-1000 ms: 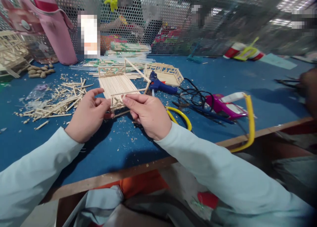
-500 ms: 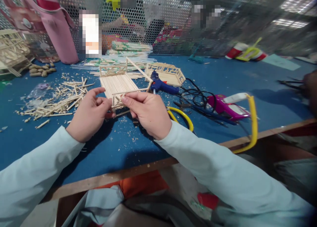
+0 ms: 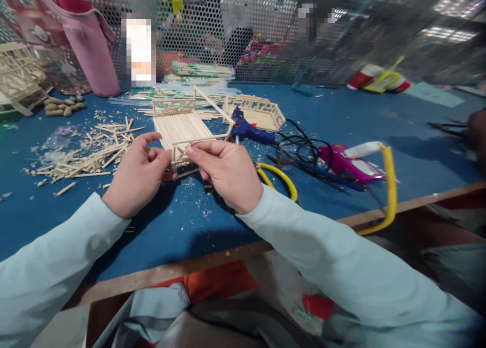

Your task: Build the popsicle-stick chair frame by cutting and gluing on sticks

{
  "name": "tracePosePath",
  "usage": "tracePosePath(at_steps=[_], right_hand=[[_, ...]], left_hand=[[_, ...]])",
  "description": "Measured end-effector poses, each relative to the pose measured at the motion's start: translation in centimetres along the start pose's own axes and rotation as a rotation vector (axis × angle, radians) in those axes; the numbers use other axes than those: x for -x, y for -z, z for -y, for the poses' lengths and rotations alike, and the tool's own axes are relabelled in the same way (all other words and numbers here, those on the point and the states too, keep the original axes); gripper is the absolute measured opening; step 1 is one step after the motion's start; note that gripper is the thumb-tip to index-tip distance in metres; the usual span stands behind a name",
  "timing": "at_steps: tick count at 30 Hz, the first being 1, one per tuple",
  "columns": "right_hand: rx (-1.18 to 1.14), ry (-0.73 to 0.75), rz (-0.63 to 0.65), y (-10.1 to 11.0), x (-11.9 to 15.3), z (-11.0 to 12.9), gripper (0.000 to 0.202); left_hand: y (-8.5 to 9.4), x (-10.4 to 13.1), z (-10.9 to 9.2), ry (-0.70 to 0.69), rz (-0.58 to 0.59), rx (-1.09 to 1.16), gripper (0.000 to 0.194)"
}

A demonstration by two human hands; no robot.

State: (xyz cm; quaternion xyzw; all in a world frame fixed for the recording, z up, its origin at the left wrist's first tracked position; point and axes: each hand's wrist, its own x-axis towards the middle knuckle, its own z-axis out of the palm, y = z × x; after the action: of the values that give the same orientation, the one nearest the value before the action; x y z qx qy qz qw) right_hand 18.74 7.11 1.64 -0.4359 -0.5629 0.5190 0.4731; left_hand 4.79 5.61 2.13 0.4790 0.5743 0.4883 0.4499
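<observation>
A small model built of thin wooden sticks [image 3: 184, 125] has a slatted floor and upright railings, and it rests at the table's middle. Its near left corner is held by my left hand [image 3: 141, 173], thumb and fingers curled round it. My right hand [image 3: 230, 173] pinches the near railing between thumb and forefinger; whether a separate tiny piece is in that pinch is hidden. Just right of the model lies a blue glue gun [image 3: 252, 130], its nozzle close to my right knuckles. Behind it is a second stick frame [image 3: 266, 116].
Loose cut sticks [image 3: 98, 158] are heaped on the left, near peanuts [image 3: 61, 105] and a pink bottle [image 3: 89, 49]. Yellow-handled pliers [image 3: 283, 178] and a magenta tool [image 3: 347, 163] lie right, among black cable. A mesh partition [image 3: 273, 59] stands behind. Another person's hand [image 3: 476, 135] shows far right.
Both my hands keep the same hold on the model, with almost no movement. Behind the mesh, a person's arm has shifted out of its earlier position.
</observation>
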Motion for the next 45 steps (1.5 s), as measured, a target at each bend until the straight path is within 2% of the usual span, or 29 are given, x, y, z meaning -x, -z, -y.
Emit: tracePosePath(at_steps=[8,29,33,35,38,41,43,45], right_hand=[[-0.037,-0.008,0.000,0.0,0.1,-0.2,0.030],[-0.049,0.021,-0.003,-0.1,0.0,-0.5,0.031],[-0.061,-0.006,0.015,0.2,0.1,-0.4,0.031],[-0.075,-0.022,0.026,0.3,0.2,-0.4,0.029],[-0.098,-0.047,0.029,0.2,0.2,-0.4,0.019],[-0.097,-0.040,-0.005,0.2,0.6,-0.4,0.011],[-0.030,0.026,-0.023,0.4,1.4,-0.2,0.021],[0.108,0.166,-0.033,1.0,2.4,0.5,0.034]], left_hand=[[0.0,-0.1,0.2,-0.005,0.014,0.004,0.032],[-0.1,0.0,0.0,0.009,0.012,0.021,0.028],[0.2,-0.1,0.3,0.006,-0.012,-0.056,0.035],[0.6,0.0,0.4,-0.101,-0.108,-0.183,0.036],[1.3,0.5,0.3,-0.438,-0.274,-0.433,0.030],[1.7,1.1,0.1,-0.704,-0.253,-0.574,0.023],[1.7,1.3,0.0,-0.763,-0.227,-0.589,0.020],[1.8,1.2,0.0,-0.695,-0.234,-0.565,0.020]])
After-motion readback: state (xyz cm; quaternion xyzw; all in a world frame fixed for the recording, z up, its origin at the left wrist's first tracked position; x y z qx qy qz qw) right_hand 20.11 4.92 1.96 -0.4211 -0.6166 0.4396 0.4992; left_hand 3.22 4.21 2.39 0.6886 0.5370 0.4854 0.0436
